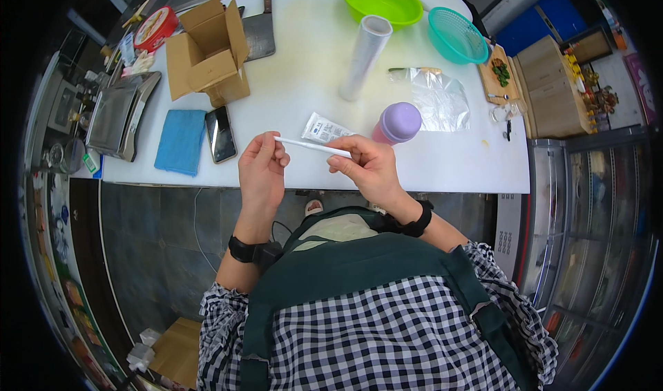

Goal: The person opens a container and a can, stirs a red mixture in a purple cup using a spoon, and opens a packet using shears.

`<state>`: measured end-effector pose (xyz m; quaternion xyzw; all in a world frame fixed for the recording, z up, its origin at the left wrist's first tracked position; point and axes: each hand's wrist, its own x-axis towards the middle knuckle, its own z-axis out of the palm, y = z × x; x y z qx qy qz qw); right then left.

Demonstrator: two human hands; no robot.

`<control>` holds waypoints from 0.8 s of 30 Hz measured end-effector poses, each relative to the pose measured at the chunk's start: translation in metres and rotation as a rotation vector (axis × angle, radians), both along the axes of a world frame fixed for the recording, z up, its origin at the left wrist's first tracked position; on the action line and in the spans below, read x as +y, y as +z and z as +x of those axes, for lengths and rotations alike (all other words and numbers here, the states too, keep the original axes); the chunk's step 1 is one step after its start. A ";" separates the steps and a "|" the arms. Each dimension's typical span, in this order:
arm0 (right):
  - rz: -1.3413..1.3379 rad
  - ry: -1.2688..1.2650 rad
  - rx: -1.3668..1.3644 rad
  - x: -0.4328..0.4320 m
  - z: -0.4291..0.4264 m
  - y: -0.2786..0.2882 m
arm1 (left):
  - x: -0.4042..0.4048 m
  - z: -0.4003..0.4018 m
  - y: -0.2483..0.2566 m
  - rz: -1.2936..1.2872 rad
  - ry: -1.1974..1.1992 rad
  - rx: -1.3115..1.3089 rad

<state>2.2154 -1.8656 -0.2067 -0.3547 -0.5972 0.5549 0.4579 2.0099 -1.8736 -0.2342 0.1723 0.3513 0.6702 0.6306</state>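
A thin white stick (pixel 306 144) spans the gap between my two hands above the front part of the white table. My left hand (pixel 263 169) pinches its narrow left end between thumb and fingers. Its thicker right end is in my right hand (pixel 369 164), pinched the same way. What the stick is made of cannot be told. Just behind it lies a flat white packet (pixel 322 127) bearing print, partly covered by my right hand. A pink bottle with a lilac domed cap (pixel 401 120) stands close behind my right hand.
On the table are a phone (pixel 221 134), blue cloth (pixel 179 141), scale (pixel 119 115), open cardboard box (pixel 220 72), cleaver (pixel 260 34), upright plastic-film roll (pixel 365 57), clear plastic bag (pixel 440 101), green basin (pixel 382 1) and teal colander (pixel 457 36). A wooden board (pixel 492 82) carries green leaves.
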 end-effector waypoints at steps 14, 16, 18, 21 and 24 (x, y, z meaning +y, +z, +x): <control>-0.050 0.013 0.058 0.015 0.042 0.025 | 0.000 0.054 0.018 0.007 -0.045 -0.136; -0.084 0.025 0.045 0.018 0.051 0.026 | 0.000 0.067 0.023 0.043 -0.051 -0.099; -0.023 0.019 0.151 0.021 0.058 0.023 | 0.002 0.079 0.022 0.118 -0.077 -0.074; 0.215 0.071 -0.088 0.035 0.084 0.025 | 0.005 0.098 0.029 0.176 0.002 0.098; 0.436 0.160 -0.488 0.053 0.118 0.050 | 0.007 0.109 0.038 0.267 0.030 0.381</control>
